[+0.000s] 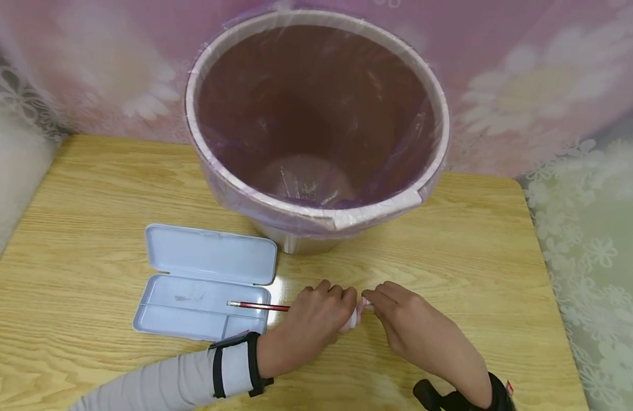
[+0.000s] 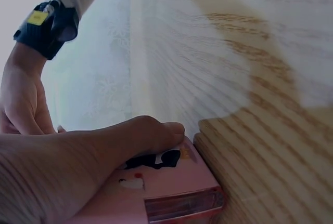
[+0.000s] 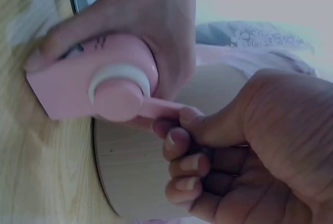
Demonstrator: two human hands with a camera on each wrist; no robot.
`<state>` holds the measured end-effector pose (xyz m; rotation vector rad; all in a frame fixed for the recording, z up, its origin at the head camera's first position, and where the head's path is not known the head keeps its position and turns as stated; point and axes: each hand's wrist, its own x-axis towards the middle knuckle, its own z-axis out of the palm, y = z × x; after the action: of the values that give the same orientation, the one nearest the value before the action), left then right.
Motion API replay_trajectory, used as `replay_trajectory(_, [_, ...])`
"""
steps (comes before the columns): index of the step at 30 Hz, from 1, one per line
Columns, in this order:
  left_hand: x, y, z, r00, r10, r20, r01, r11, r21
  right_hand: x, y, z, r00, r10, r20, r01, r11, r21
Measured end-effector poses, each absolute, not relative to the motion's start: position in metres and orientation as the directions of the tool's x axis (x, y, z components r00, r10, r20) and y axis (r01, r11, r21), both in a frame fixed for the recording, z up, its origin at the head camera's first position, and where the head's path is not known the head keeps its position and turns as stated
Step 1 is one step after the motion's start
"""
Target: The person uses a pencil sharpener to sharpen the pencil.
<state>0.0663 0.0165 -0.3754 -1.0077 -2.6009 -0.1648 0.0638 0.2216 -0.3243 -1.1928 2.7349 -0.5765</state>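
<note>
You are at a light wood-grain table (image 1: 491, 251) in what looks like a room in a home. Behind it is a pink covering (image 1: 116, 74) printed with large white daisies; to your right, a pale covering (image 1: 599, 251) carries white flower patterns. A household bin (image 1: 295, 244), lined with a thin purplish bag (image 1: 229, 185), stands near an open pale-blue pencil case (image 1: 193, 290).

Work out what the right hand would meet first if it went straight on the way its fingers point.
Past the crank handle it pinches, the right hand would probably meet the pink sharpener first, held by the left hand; exact depth is unclear.
</note>
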Motion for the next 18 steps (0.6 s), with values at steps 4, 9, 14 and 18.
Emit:
replay_trajectory(4, [0.066,0.015,-0.376,-0.685,0.646,0.338,0.681,0.732,-0.020,0.056,0.224,-0.327,-0.692,-0.722,0.014,-0.647,0.611,-0.457])
replay_trajectory(9, [0.067,0.016,-0.376,-0.689,0.649,0.323,0.681,0.732,-0.020,0.050,0.225,-0.330,-0.685,-0.729,-0.007,-0.639,0.605,-0.475])
replay_trajectory(14, [0.066,0.018,-0.376,-0.687,0.642,0.340,0.682,0.732,-0.003,0.044,0.228,-0.335,-0.692,-0.721,-0.039,-0.598,0.603,-0.528])
replay_trajectory(18, [0.066,0.018,-0.377,-0.693,0.653,0.307,0.686,0.728,0.000,0.040,0.228,-0.339,-0.698,-0.714,-0.052,-0.567,0.596,-0.569])
